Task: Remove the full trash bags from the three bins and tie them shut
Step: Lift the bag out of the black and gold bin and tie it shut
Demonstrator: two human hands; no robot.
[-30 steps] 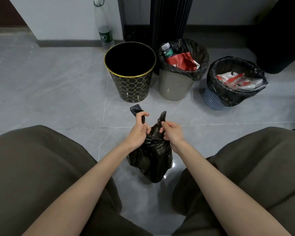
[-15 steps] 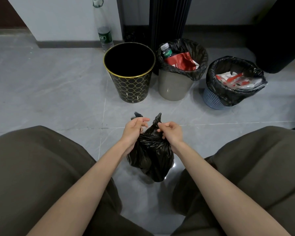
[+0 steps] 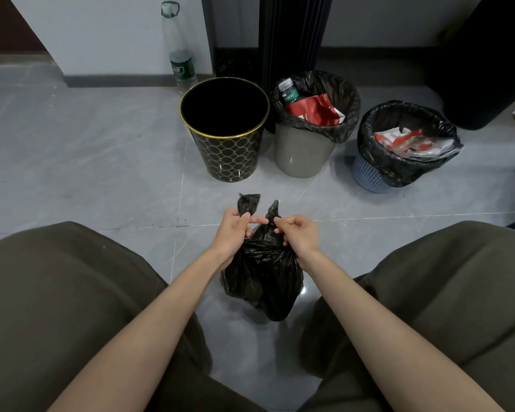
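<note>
A full black trash bag (image 3: 262, 275) sits on the floor between my knees. My left hand (image 3: 234, 233) grips one twisted end of its mouth, which sticks up above my fingers. My right hand (image 3: 298, 236) pinches the other end beside it. Behind them stand three bins in a row. The black bin with gold pattern (image 3: 225, 129) has no bag inside. The grey bin (image 3: 306, 150) holds a black bag with a bottle and red packet. The blue bin (image 3: 369, 173) holds a black bag with red and white wrappers.
A tall clear plastic bottle (image 3: 177, 46) stands against the wall behind the black bin. A dark ribbed column (image 3: 295, 34) rises behind the grey bin. A dark bulky object (image 3: 482, 69) fills the far right. Grey floor tiles (image 3: 81, 150) stretch to the left.
The two bag ends have been drawn closer together and lower over the bag's top. My hands have shifted slightly around them. The bins have not moved.
</note>
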